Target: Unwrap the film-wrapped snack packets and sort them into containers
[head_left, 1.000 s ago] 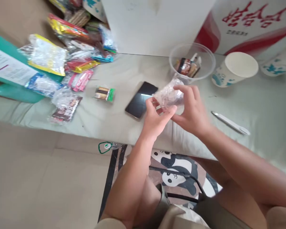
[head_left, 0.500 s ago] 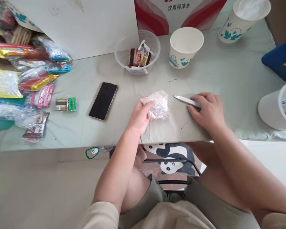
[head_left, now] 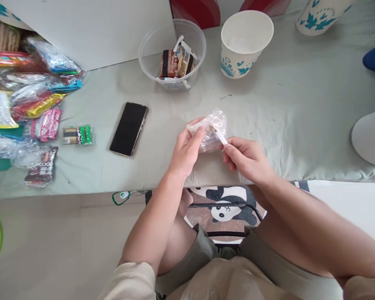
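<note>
A bundle of crinkled clear plastic wrap point(head_left: 218, 120) is held just above the table near its front edge. My left hand point(head_left: 187, 148) grips its left side, thumb on top; what lies inside is blurred by the wrap. A slim white utility knife point(head_left: 220, 136), with a short narrow tip, is pinched between the thumb and fingers of my right hand point(head_left: 242, 157). That tip touches or lies just over the upper face of the bundle, pointing up and left. Both hands are close together, and my right fingertips are by the bundle's lower right edge.
A black phone point(head_left: 128, 128) and a small snack pack point(head_left: 78, 135) lie to the left, beside a heap of wrapped snacks point(head_left: 39, 104). Behind stand a clear plastic bowl point(head_left: 146, 68) holding small packets and a paper cup point(head_left: 237, 64). A white container point(head_left: 370, 139) stands right.
My right hand has picked the utility knife up from the table and brought it left to the plastic-wrapped bundle. My left hand still holds the bundle. The camera view has shifted slightly.
</note>
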Tool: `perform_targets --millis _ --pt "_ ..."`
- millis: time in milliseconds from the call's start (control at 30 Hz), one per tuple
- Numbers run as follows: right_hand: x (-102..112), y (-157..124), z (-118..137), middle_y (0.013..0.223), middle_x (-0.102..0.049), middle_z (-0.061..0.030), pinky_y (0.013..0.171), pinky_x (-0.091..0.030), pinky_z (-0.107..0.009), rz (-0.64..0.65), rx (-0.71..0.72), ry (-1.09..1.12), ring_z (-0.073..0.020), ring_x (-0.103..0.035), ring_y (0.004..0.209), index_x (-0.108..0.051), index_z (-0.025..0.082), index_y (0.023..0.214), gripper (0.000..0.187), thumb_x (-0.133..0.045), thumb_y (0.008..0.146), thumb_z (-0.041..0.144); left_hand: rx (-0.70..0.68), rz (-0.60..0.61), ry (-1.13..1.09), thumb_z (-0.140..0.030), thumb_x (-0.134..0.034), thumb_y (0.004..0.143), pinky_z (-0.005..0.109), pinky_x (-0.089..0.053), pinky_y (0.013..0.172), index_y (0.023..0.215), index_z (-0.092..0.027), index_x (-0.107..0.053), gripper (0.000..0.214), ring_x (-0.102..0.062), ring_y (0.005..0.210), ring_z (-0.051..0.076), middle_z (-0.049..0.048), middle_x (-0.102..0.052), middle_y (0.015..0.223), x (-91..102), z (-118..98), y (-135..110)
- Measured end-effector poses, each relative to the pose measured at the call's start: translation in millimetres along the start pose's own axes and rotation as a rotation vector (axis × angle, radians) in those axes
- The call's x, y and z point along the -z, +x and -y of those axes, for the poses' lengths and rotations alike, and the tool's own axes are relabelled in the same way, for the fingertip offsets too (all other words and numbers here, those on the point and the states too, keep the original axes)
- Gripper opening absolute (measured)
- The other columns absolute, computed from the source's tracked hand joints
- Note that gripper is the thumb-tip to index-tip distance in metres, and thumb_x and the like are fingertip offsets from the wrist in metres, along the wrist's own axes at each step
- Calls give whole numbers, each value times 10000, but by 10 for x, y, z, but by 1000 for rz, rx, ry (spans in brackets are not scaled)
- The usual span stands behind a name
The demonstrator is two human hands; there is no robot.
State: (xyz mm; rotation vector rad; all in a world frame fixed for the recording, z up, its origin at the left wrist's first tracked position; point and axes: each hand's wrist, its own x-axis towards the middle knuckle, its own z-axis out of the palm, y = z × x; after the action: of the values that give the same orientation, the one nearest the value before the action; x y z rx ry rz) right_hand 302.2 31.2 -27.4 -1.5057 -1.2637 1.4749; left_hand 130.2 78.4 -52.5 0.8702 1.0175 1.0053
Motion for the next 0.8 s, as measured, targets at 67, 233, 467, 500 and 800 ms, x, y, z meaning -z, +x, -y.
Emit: perform_targets --millis 67,233,467,500,800 --pt "-25 -3 -16 626 -582 15 521 -407 -263 27 -36 3 -101 -510 498 -612 196 812 343 -578 955 506 -43 -1 4 -537 -722 921 342 -585 966 1209 -261 -703 399 -726 1155 229 64 -767 1175 -3 12 -16" --pt "-51 -27 -21 607 -577 11 490 -384 -266 75 -83 -52 -106 -485 480 -628 195 830 360 -548 969 518 -154 -101 -111 -537 -748 901 351 -602 912 1103 -257 -735 346 -718 1185 262 68 -749 1135 7 -64 -18" --pt "52 -14 -39 667 -621 -38 540 -421 -327 -53 34 -405 -161 -544 545 -681 209 821 349 -525 958 490 -95 -265 -220 -562 -688 882 330 -624 893 1024 -277 -671 320 -640 1339 281 69 -702 1316 194 -292 12" --pt "111 19 -71 715 -643 -58 566 -425 -342 -173 117 -521 -179 -562 590 -696 216 828 322 -535 947 468 -86 -255 -250 -557 -677 880 339 -631 887 1045 -286 -663 317 -638 1346 288 61 -694 1324 226 -317 10" --pt "304 235 -290 1107 -708 -162 885 -503 -507 -526 470 -981 -347 -644 1034 -719 216 1138 348 -630 902 456 -52 34 -183 -320 -770 816 284 -607 766 1203 -342 -672 401 -709 1082 206 11 -703 1226 168 -126 7"
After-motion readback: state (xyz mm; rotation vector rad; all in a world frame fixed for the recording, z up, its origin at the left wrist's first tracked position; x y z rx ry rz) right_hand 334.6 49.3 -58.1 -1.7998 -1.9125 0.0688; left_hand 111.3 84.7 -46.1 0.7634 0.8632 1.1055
